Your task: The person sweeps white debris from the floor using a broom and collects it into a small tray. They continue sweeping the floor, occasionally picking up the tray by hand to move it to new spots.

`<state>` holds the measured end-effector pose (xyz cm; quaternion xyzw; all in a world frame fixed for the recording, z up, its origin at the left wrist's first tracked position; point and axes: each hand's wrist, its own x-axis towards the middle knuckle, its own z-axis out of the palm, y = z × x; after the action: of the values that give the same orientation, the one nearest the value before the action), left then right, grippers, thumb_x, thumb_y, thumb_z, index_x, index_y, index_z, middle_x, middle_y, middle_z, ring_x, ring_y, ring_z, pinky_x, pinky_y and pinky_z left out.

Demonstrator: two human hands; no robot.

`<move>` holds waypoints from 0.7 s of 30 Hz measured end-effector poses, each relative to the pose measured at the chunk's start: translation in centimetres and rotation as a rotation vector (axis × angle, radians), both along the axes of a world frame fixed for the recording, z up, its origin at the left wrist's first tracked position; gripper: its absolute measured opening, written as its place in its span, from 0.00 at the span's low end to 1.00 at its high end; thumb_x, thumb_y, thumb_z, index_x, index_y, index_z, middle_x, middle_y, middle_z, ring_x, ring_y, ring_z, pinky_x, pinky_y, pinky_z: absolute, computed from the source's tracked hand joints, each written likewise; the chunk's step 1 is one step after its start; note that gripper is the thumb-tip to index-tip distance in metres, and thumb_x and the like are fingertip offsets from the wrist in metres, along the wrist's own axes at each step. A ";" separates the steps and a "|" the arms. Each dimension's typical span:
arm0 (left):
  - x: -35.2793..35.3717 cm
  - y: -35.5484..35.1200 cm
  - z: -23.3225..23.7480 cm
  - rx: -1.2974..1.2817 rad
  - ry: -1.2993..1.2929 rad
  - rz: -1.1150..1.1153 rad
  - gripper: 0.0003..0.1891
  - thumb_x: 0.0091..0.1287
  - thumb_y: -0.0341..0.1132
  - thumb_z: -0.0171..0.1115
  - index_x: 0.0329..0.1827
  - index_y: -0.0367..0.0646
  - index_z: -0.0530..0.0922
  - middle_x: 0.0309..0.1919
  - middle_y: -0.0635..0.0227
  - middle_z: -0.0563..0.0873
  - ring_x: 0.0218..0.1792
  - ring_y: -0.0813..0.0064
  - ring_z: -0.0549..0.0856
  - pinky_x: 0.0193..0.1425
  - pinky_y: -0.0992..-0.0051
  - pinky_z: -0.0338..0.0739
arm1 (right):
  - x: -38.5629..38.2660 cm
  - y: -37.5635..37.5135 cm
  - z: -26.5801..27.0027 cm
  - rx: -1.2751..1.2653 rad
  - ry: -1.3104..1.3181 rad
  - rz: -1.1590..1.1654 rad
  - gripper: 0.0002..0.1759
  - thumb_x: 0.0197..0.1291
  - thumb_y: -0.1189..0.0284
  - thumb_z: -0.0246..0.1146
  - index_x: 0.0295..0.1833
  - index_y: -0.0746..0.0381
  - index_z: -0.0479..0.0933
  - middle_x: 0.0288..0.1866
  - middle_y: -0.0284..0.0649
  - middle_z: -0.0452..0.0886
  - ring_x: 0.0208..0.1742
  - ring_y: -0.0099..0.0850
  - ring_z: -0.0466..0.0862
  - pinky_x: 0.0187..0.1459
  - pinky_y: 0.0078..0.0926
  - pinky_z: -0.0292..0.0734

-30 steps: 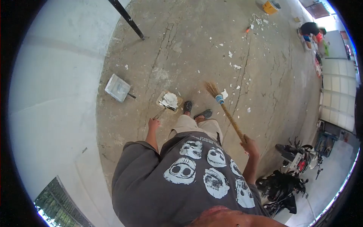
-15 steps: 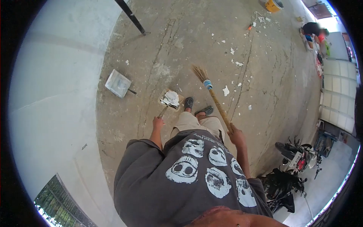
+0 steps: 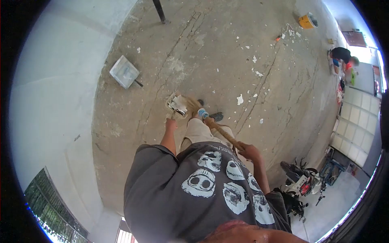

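A long straw broom [image 3: 220,130], gripped in the right hand [image 3: 250,151], slants forward and leftward, its blurred bristles meeting the right side of a dustpan [image 3: 168,104]. The nearer left hand [image 3: 171,124], just behind, grasps the pan's handle; white flakes [image 3: 177,103] fill it.

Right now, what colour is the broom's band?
Light blue; the band on the broom shows best in the head view.

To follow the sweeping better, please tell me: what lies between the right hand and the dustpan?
The broom, as the head view shows: its handle runs from the right hand across the shorts, and its blurred bristles end at the dustpan.
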<state>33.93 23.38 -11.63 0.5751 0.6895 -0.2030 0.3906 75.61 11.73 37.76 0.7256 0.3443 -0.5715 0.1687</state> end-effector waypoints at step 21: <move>-3.4 -0.5 10.8 -0.141 0.125 -0.617 0.24 0.46 0.45 0.75 0.42 0.37 0.82 0.41 0.55 0.84 0.46 0.57 0.83 0.49 0.65 0.79 | 6.2 -0.7 0.3 0.304 -0.245 -0.093 0.31 0.58 0.67 0.62 0.68 0.52 0.64 0.30 0.45 0.81 0.16 0.31 0.78 0.23 0.32 0.75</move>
<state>30.56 22.92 -0.80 0.7149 0.4895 -0.3940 0.3066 81.79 11.04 38.07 0.8219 0.3695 -0.4276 0.0715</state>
